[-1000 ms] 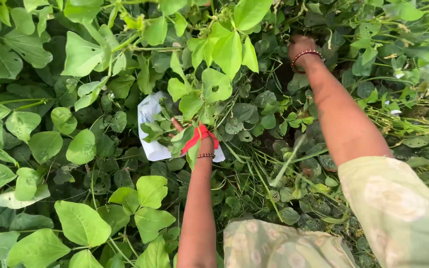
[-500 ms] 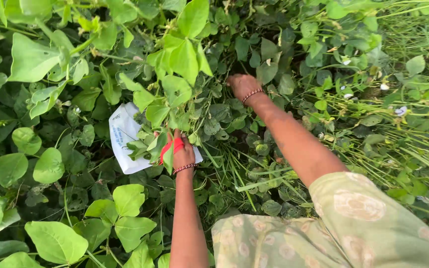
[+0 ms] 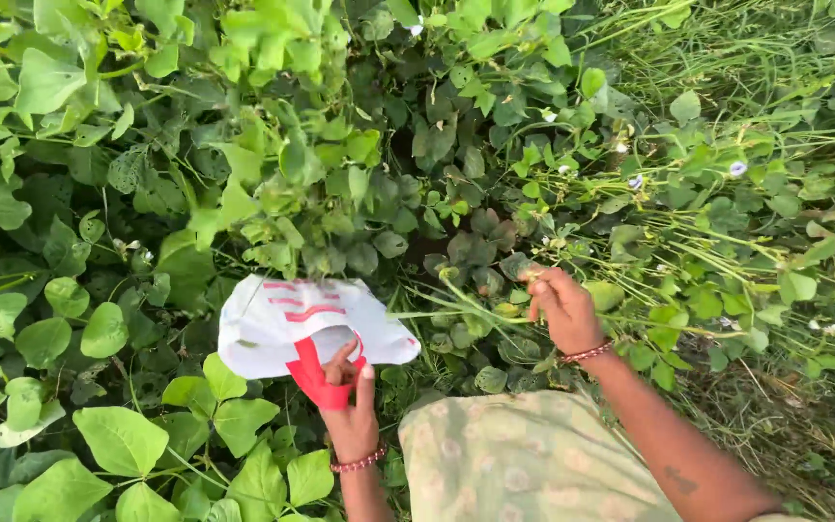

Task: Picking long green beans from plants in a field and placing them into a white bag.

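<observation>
low down, the left hand (image 3: 350, 411) grips a white bag (image 3: 287, 324) by its red handle (image 3: 316, 380). toward three o'clock, the right hand (image 3: 562, 309) closes its fingers on a green stem (image 3: 456, 307) among the leaves (image 3: 79, 329).

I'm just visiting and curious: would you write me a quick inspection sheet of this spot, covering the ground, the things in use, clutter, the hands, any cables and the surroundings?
Surface: no bare ground seen; broad green leaves and tangled vines cover it.
Job's things: white plastic bag with red markings and red handles, mouth open, lying on the foliage; a thin green stem running from near the bag to the right hand.
Clutter: nothing seen.
Hands: left hand has its grip on the bag's red handle; right hand is closed around the stem among the vines. Both wrists wear beaded bracelets.
Cables: nothing seen.
Surroundings: small pale flowers and grassy stems to the right; patterned light cloth at the bottom edge.
</observation>
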